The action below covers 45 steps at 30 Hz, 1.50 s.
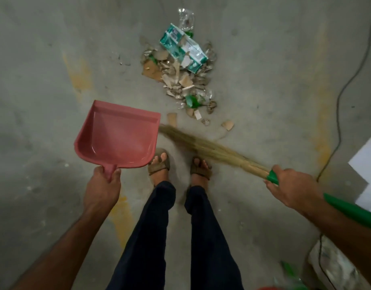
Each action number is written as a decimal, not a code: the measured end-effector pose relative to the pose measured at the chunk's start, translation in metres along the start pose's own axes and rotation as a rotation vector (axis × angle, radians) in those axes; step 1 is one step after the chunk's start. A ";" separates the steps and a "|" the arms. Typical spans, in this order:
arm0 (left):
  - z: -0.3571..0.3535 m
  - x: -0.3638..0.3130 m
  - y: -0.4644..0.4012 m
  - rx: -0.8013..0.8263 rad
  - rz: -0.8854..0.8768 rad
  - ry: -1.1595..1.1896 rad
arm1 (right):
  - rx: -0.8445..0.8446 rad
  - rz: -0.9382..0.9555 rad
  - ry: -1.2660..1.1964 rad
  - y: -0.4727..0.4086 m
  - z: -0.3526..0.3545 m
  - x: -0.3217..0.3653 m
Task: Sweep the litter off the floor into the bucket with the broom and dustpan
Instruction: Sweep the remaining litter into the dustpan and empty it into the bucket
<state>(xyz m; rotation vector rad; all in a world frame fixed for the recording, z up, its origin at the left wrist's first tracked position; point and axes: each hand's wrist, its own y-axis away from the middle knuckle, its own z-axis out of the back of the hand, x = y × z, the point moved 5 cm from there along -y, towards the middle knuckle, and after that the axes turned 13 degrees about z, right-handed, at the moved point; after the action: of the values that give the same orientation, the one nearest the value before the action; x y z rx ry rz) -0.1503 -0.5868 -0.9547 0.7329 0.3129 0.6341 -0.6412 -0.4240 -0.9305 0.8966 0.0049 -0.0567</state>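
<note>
A pink plastic dustpan (117,135) hangs at centre left of the frame, held by its short handle, its open mouth turned toward the upper right and its hollow holding nothing. The broom (203,148) runs from the right edge toward the centre: a green handle, then a long sheaf of pale straw bristles, blurred, their tips reaching just beside the dustpan's near corner. The litter (181,65) lies heaped in the upper centre on the grey floor: a teal and white carton, clear plastic wrap, torn brown card, pale scraps and green bits, with a few strays trailing down toward the bristles.
</note>
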 end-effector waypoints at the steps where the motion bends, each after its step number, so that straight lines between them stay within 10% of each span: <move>1: -0.004 -0.002 -0.001 0.005 -0.012 -0.002 | 0.000 -0.028 0.009 -0.004 -0.004 -0.002; 8: -0.029 -0.018 0.006 -0.030 -0.066 -0.051 | -0.080 -0.216 -0.388 -0.018 -0.018 0.031; 16: -0.042 -0.031 0.022 0.007 -0.110 -0.065 | -0.108 -0.442 -1.045 0.161 -0.087 0.044; 22: -0.060 -0.034 0.025 0.023 -0.066 -0.101 | -0.063 -0.699 -1.075 0.172 -0.155 0.036; 30: -0.067 -0.031 0.033 0.016 -0.102 -0.129 | 0.029 -0.492 -1.111 0.045 -0.153 0.084; 45: -0.029 -0.009 0.032 0.032 -0.069 0.003 | -0.348 -0.534 -0.991 0.116 -0.038 0.100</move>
<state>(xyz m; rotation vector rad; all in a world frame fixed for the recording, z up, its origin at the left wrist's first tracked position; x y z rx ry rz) -0.1849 -0.5593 -0.9516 0.7491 0.3503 0.5660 -0.5342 -0.3268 -0.8666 0.4244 -0.6520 -0.9641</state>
